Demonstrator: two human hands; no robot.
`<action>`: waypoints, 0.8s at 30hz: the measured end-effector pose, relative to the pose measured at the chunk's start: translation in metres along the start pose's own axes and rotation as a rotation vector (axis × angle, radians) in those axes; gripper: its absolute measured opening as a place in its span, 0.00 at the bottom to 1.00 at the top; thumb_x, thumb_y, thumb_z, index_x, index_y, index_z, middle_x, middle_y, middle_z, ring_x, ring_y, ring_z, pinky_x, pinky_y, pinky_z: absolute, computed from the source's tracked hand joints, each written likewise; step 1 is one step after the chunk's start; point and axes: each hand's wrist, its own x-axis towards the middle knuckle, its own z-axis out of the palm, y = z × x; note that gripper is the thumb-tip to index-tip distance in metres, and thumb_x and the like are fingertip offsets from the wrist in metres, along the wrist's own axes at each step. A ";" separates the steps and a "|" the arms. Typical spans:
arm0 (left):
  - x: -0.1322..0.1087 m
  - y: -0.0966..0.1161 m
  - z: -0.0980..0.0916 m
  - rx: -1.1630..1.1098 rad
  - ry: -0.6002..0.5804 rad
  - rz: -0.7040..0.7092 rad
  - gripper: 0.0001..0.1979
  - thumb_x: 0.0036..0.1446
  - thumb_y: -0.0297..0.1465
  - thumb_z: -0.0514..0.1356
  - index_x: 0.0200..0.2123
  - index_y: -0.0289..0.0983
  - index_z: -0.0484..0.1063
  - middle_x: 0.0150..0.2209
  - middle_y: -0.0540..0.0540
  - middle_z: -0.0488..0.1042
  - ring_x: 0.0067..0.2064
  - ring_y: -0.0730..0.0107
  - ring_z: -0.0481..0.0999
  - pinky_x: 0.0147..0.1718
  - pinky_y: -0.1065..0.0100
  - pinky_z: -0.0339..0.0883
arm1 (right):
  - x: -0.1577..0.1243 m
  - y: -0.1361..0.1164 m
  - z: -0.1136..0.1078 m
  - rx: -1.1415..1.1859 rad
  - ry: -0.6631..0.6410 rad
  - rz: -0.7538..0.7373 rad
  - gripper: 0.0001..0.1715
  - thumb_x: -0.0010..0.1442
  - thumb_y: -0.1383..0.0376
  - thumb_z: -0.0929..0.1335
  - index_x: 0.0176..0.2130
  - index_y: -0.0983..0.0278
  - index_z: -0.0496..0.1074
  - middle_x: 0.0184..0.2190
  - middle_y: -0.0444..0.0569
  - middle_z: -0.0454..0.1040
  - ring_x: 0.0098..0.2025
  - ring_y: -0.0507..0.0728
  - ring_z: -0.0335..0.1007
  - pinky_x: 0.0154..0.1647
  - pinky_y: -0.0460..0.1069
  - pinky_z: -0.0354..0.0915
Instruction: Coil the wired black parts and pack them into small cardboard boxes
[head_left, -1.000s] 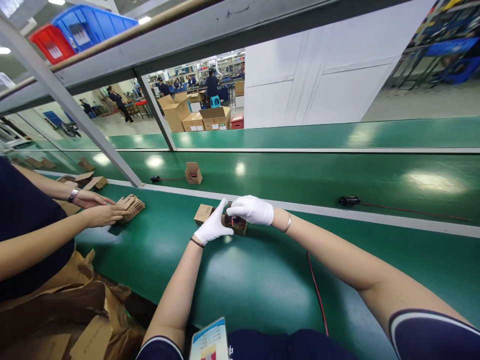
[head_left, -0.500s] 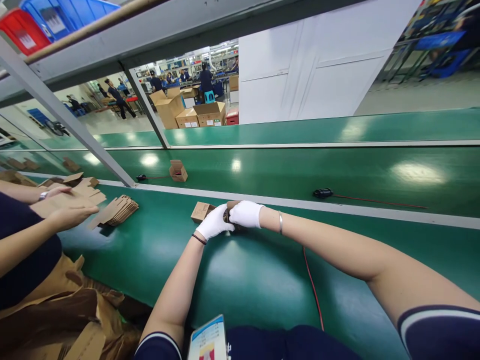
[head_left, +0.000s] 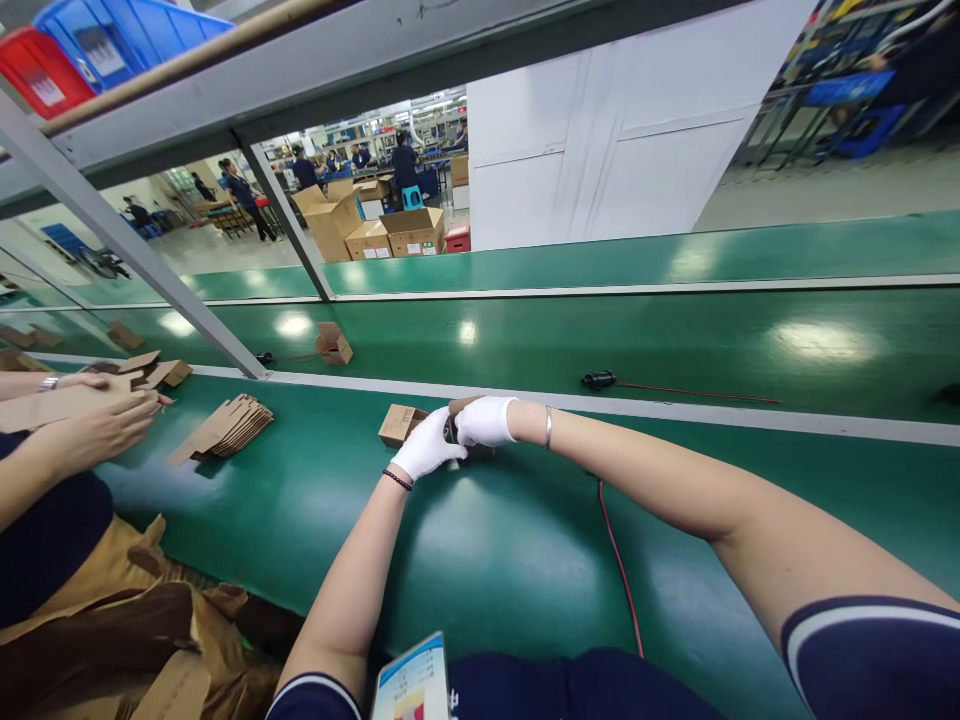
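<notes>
Box (head_left: 463, 404) gripped by L hand (head_left: 429, 448); R hand (head_left: 486, 421) held close alongside, its grip can't be told. 2nd box (head_left: 397, 424) set just left; red wire (head_left: 625, 580) laid on bench (head_left: 517, 560).

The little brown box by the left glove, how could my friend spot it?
Find the green table, then the white-gloved left hand on it. The box sits just left of that hand. Unlike the flat cardboard pile farther left, it's folded into shape, with dark printing.

From here the tabletop (head_left: 525, 570) looks smooth and glossy, the small box (head_left: 400, 424) matt cardboard, the gloves (head_left: 424, 448) cloth
</notes>
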 end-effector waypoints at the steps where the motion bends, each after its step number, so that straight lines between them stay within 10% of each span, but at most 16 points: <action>1: 0.000 -0.002 0.000 0.022 0.002 -0.006 0.27 0.40 0.36 0.63 0.46 0.38 0.64 0.46 0.48 0.71 0.47 0.68 0.70 0.51 0.64 0.67 | -0.001 0.002 0.001 -0.037 0.008 -0.015 0.10 0.52 0.69 0.65 0.33 0.70 0.75 0.32 0.52 0.72 0.27 0.52 0.61 0.27 0.46 0.51; 5: -0.003 -0.005 0.005 0.065 0.012 -0.022 0.22 0.48 0.31 0.53 0.49 0.39 0.64 0.51 0.44 0.68 0.53 0.64 0.68 0.60 0.57 0.61 | -0.008 0.015 0.010 -0.173 0.021 -0.074 0.11 0.52 0.74 0.63 0.33 0.70 0.75 0.35 0.53 0.72 0.34 0.55 0.63 0.30 0.48 0.50; 10: -0.010 0.015 0.026 -0.140 0.049 -0.027 0.50 0.42 0.32 0.61 0.64 0.44 0.36 0.63 0.44 0.53 0.64 0.60 0.56 0.66 0.56 0.56 | -0.015 0.016 0.011 -0.183 -0.004 -0.047 0.13 0.55 0.70 0.64 0.37 0.67 0.76 0.34 0.50 0.73 0.30 0.53 0.63 0.28 0.47 0.51; 16: -0.009 0.031 0.034 -0.236 0.093 -0.066 0.30 0.42 0.29 0.61 0.52 0.43 0.60 0.48 0.49 0.70 0.48 0.71 0.70 0.55 0.63 0.67 | -0.012 0.004 0.008 -0.174 -0.025 0.026 0.12 0.51 0.71 0.66 0.35 0.72 0.77 0.32 0.54 0.73 0.28 0.54 0.65 0.27 0.47 0.53; 24: -0.008 0.028 0.026 -0.231 0.067 -0.037 0.32 0.41 0.28 0.61 0.53 0.42 0.59 0.50 0.49 0.69 0.51 0.70 0.68 0.54 0.63 0.67 | 0.001 -0.003 0.019 -0.117 0.083 0.175 0.18 0.57 0.68 0.62 0.41 0.76 0.75 0.35 0.64 0.71 0.36 0.64 0.70 0.32 0.53 0.59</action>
